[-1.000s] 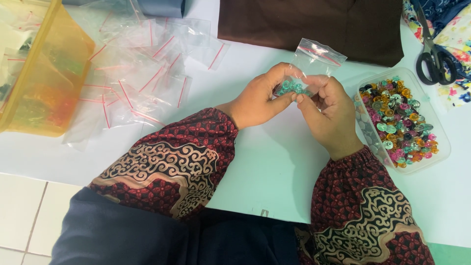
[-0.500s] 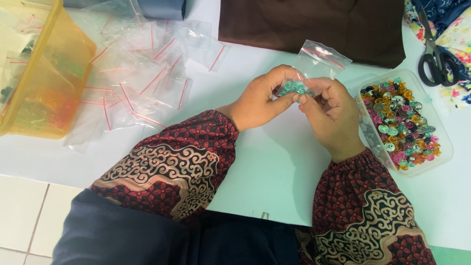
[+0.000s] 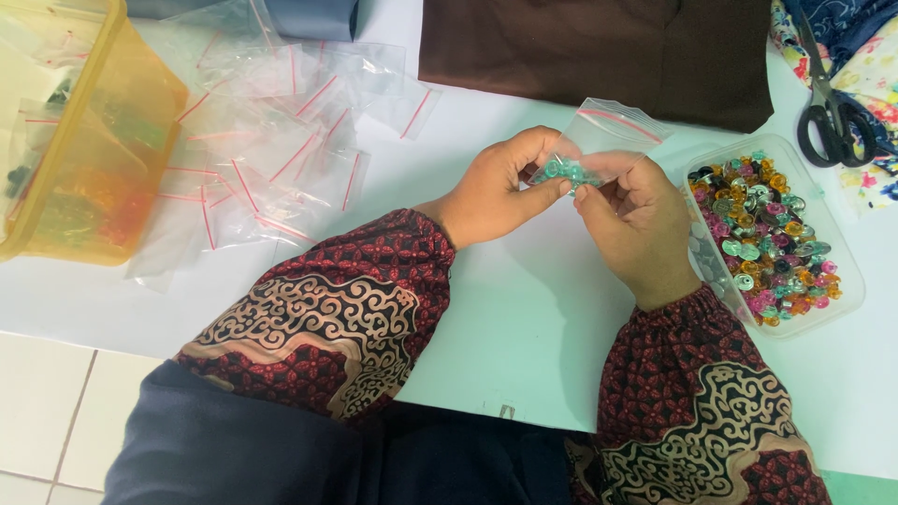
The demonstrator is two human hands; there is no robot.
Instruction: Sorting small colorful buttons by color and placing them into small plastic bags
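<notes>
My left hand (image 3: 500,187) and my right hand (image 3: 636,224) meet above the white table (image 3: 524,309), both pinching a small clear zip bag (image 3: 608,136) with a red seal strip. Several small teal pieces (image 3: 564,170) sit in the bag's lower part between my fingertips. The bag's open top sticks up behind my fingers. Just right of my right hand stands a clear shallow tray (image 3: 823,234) full of several small colourful round pieces (image 3: 762,243).
A pile of empty clear zip bags (image 3: 271,159) lies at the left. A yellow translucent tub (image 3: 89,150) with filled bags stands at the far left. Dark brown cloth (image 3: 599,47) lies at the back, black scissors (image 3: 837,112) on patterned fabric at the back right.
My hands stay together on the bag with only slight finger movement. Nothing else has visibly shifted.
</notes>
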